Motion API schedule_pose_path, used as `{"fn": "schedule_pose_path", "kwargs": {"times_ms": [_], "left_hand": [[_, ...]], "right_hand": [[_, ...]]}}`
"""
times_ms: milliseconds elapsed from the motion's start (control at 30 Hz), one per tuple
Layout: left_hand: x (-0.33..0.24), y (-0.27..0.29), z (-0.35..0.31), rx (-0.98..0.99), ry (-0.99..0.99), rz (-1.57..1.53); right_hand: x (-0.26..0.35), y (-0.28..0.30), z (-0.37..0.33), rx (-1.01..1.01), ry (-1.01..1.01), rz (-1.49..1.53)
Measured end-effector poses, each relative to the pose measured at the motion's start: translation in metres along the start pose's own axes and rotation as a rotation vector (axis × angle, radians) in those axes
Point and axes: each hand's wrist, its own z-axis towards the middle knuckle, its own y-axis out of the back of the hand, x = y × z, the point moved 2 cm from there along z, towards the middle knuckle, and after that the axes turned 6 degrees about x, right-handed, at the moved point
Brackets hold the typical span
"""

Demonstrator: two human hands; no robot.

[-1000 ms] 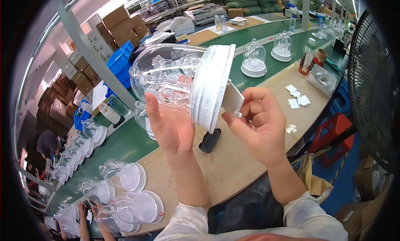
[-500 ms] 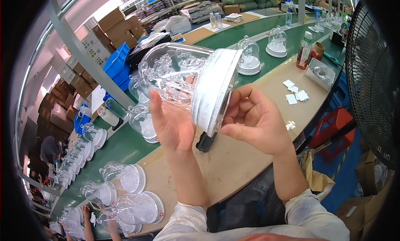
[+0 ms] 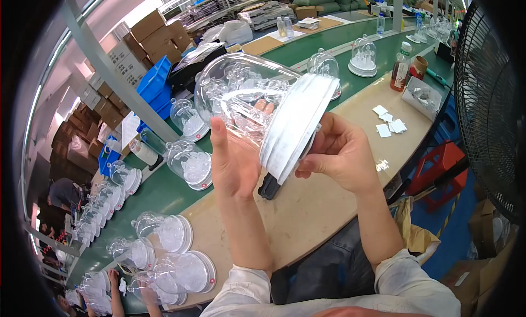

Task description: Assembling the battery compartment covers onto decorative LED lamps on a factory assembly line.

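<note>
A clear dome ornament with a white round base is held tilted on its side above the table. Clear figures show inside the dome. My left hand supports the dome from below and its left side, with its thumb up and its other fingers seen through the clear wall. At the underside of the base, my right hand has thumb and fingers pinched together by the rim. What lies between those fingertips is hidden. A small black object lies on the brown board beneath the base.
Similar domes stand on the green table, such as one dome beside my left hand, with several at lower left. White square pieces, a bottle and a clear bag lie right. A black fan stands far right. Another person's hands show lower left.
The dome has shifted a little to the right and its base has tilted further over. My left hand moved right with it. My right hand's fingers have drawn closer together at the base.
</note>
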Motion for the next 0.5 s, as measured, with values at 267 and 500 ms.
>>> {"fn": "schedule_pose_path", "kwargs": {"times_ms": [267,500], "left_hand": [[0.004,0.006,0.005,0.060,0.090,-0.054],[0.007,0.007,0.005,0.030,0.092,-0.128]], "right_hand": [[-0.013,0.000,0.003,-0.068,0.056,-0.016],[-0.006,-0.009,0.001,-0.090,0.005,-0.057]]}}
